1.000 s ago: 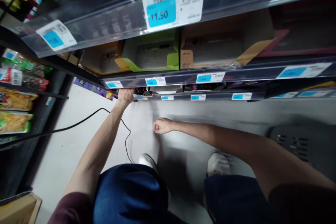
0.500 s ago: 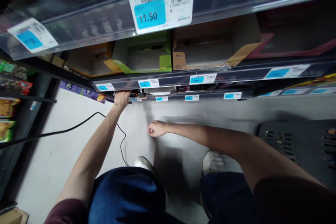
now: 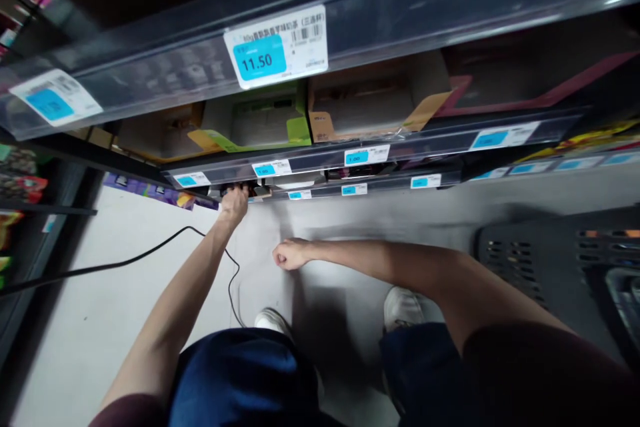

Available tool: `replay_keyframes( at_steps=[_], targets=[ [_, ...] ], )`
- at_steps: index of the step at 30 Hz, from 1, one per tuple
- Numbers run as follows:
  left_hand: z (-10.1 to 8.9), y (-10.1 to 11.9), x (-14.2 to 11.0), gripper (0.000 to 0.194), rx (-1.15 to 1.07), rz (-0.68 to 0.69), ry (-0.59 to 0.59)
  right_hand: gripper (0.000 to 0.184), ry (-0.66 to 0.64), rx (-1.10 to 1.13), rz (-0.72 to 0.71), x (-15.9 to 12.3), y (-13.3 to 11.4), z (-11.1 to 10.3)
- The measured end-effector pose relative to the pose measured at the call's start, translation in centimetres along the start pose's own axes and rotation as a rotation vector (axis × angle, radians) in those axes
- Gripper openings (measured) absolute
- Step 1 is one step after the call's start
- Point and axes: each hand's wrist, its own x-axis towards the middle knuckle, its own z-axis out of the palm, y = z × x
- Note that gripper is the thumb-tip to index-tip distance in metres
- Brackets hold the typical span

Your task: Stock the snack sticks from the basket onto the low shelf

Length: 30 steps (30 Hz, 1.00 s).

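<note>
At the lowest shelf, below the price-tag strip, my left hand (image 3: pixel 234 205) reaches in at the front edge. Its fingers are bent among dark goods (image 3: pixel 255 188), and what they hold, if anything, is hidden. My right hand (image 3: pixel 291 254) hangs over the floor in a loose fist, a little right of the left hand and nearer to me. Nothing shows in it. On the shelf above stand opened display cartons, among them a green-edged carton (image 3: pixel 260 123) and an orange-brown carton (image 3: pixel 370 103).
A black cable (image 3: pixel 130 260) runs across the pale floor (image 3: pixel 125 320) on the left. At right stands a dark grey basket (image 3: pixel 550 240) with slots. The upper shelf edge (image 3: pixel 400 27) juts out over the lower ones. Packaged snacks (image 3: pixel 30 187) hang at far left.
The view has shifted slightly, with more of the basket showing. My left hand has come out a little from under the shelf strip. My right hand stays in a fist.
</note>
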Motion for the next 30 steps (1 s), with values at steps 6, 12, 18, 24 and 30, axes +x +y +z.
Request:
replay_keyframes(
  at_steps=[6, 12, 18, 24, 30],
  targets=[
    [0.1, 0.0, 0.6, 0.055, -0.002, -0.015, 0.044, 0.027, 0.008, -0.014, 0.005, -0.1, -0.1, -0.2],
    [0.4, -0.4, 1.1, 0.048, -0.038, -0.007, 0.044, 0.025, 0.002, -0.019, -0.012, 0.2, 0.2, 0.3],
    [0.2, -0.7, 1.3, 0.042, -0.053, 0.020, 0.029, 0.024, 0.001, -0.039, -0.014, 0.5, 0.4, 0.6],
    [0.9, -1.0, 1.4, 0.042, -0.092, -0.017, 0.021, 0.026, 0.002, -0.053, -0.013, 0.7, 0.4, 0.6],
    [1.9, -1.0, 0.9, 0.063, -0.082, 0.062, 0.030, 0.025, 0.010, -0.054, -0.015, 0.5, 0.1, 0.4]
  ],
)
